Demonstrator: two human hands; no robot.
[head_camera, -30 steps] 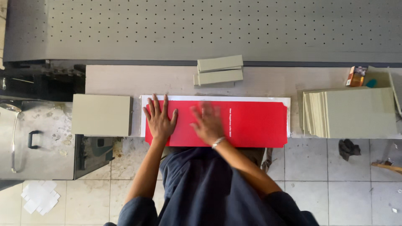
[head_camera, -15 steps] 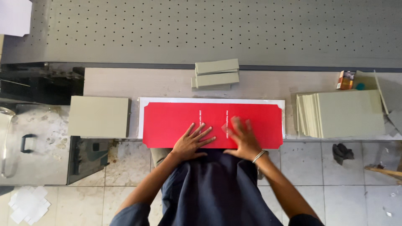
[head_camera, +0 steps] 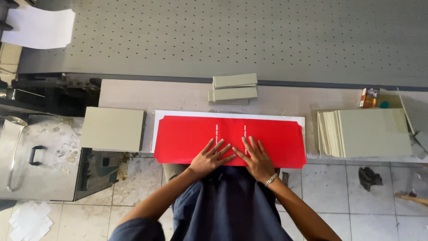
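A long red sheet with clipped corners lies flat on a white sheet at the front of the bench. My left hand presses flat on the red sheet's near edge, fingers spread. My right hand, with a bracelet at the wrist, lies flat beside it, fingertips nearly touching the left hand's. Both hands rest near the sheet's middle, just below two lines of small white print. Neither hand grips anything.
A grey board stack lies left of the red sheet, a larger fanned stack right. Narrow grey strips sit behind. A small orange box stands far right. A perforated grey panel fills the back; white paper top left.
Both hands slid from the left part of the red sheet to its near middle edge and came together. The camera view shifted slightly.
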